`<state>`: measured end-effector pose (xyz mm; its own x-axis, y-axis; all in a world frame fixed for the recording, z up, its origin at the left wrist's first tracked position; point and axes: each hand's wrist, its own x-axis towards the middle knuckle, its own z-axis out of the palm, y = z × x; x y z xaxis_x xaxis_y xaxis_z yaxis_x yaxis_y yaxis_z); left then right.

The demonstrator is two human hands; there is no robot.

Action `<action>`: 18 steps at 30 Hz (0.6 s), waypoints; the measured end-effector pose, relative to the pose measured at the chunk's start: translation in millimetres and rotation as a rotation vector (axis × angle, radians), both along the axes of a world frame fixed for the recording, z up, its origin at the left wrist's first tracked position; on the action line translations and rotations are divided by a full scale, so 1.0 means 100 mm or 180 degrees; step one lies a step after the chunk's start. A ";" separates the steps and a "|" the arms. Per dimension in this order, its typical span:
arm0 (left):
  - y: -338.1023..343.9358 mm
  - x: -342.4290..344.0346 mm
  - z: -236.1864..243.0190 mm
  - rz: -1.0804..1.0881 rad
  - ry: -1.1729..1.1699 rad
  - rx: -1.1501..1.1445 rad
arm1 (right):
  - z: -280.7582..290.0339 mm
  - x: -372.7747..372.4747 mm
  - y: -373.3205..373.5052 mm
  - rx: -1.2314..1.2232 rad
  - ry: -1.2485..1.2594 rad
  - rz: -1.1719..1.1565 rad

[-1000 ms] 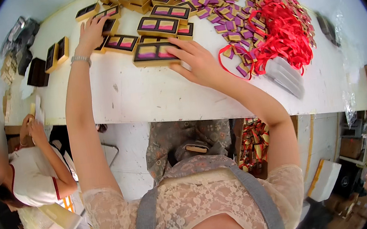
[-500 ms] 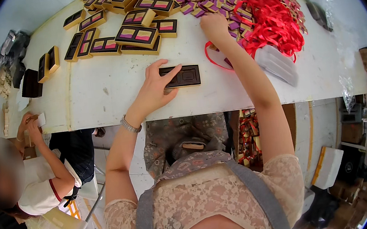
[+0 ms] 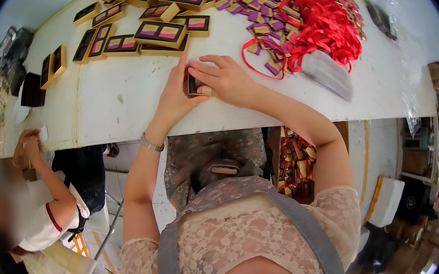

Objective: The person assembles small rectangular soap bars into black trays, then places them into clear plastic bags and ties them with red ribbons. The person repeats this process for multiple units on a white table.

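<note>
Right hand: since the frame half a second ago, it has been brought from the loose pieces to the box; the bare right hand (image 3: pixel 229 81) is now laid palm down, its fingers bent over the box's right part and its wrist angled in from the right.
Left hand: the box's left side is clasped by the bare left hand (image 3: pixel 175 90), which was spread over the box's left end in that frame; the index finger is pointed away, the thumb is laid along the near edge.
Hands together: the box is enclosed between both; whether anything is pinched in the right fingers cannot be told.
Box: the small rectangular gold-edged box with a dark insert (image 3: pixel 192 85) is mostly covered by the fingers, above the near middle of the white table (image 3: pixel 119 116); whether it is lifted cannot be seen.
Forearms: both are angled inward from the lower edge; a silvery metal wristband (image 3: pixel 151 143) is worn on the left wrist.
Filled boxes: gold boxes with purple, pink and gold contents (image 3: pixel 160 31) are stacked beyond the left hand.
Loose pieces: small purple-and-gold wrapped pieces (image 3: pixel 259 10) are heaped at the far right, beside tangled red ribbons (image 3: pixel 323 27).
</note>
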<state>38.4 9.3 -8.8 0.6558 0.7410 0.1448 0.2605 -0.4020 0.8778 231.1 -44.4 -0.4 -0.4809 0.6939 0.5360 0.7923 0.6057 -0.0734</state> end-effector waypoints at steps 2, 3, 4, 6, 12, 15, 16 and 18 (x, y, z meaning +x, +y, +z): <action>-0.01 0.00 -0.04 -0.0041 -0.0044 0.0018 | 0.01 -0.01 -0.21 -0.0063 -0.0237 -0.0319; -0.01 0.00 -0.04 -0.0054 -0.0056 0.0031 | 0.01 0.00 -0.25 -0.0282 -0.0239 -0.0350; -0.02 0.00 -0.04 -0.0076 0.0011 0.0179 | 0.04 0.02 -0.22 -0.0311 -0.0216 -0.0255; -0.04 0.00 0.03 -0.0121 0.0148 0.0477 | 0.10 0.05 -0.15 -0.0367 -0.0163 -0.0067; -0.02 0.06 0.02 -0.0115 0.0616 0.1854 | 0.14 1.65 1.27 -0.0656 0.1795 -0.2458; -0.01 0.07 0.04 -0.0130 0.0614 0.1644 | -0.20 2.70 1.92 -0.0995 0.0870 -0.3196; -0.01 0.07 0.05 -0.0112 0.0644 0.1661 | -0.29 2.81 2.07 -0.1043 0.0824 -0.3127; 0.00 0.07 0.06 -0.0081 0.0713 0.1694 | -0.44 2.92 2.32 -0.1140 0.0739 -0.2991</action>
<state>45.7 9.4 -2.4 0.7301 0.5876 0.3489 0.4011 -0.7818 0.4774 522.9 187.8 -44.0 0.4269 0.8734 0.2343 0.8778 -0.3380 -0.3393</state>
